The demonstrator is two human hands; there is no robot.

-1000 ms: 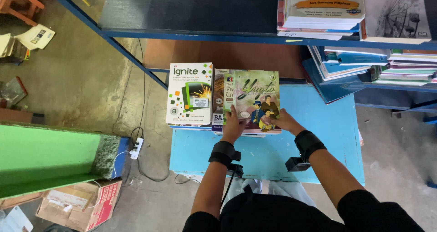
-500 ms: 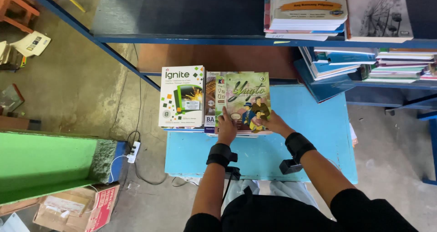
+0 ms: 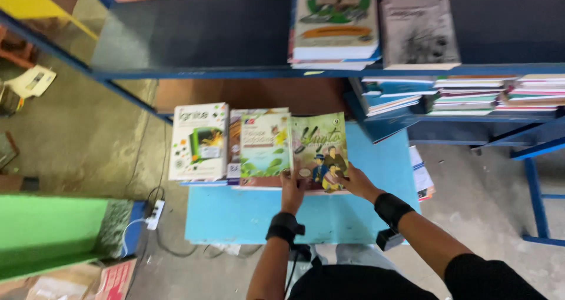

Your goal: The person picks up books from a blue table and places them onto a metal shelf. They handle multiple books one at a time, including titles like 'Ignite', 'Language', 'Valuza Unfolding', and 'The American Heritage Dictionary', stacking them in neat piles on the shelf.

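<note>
Book (image 3: 319, 152) under both hands: olive-green cover w/ illustrated figures. Adjacent book (image 3: 264, 149): green-yellow leaf pattern. White book (image 3: 199, 141) w/ green graphic. Table (image 3: 247, 215): light blue. Shelf frame (image 3: 194, 73): dark blue. Wrist bands (image 3: 284, 227): black

Both forearms reach forward from the near edge of the scene, bare below dark sleeves that show at the right elbow. The left hand (image 3: 291, 189) lies palm down, fingers extended away from the body and held close together, the wrist straight and wrapped in a black band with a small dark unit fixed to its near side. The right hand (image 3: 358, 182) comes in at an angle from the right, fingers spread and pointing left and far, its wrist also wearing a black band. The two hands sit near each other, not touching.
</note>
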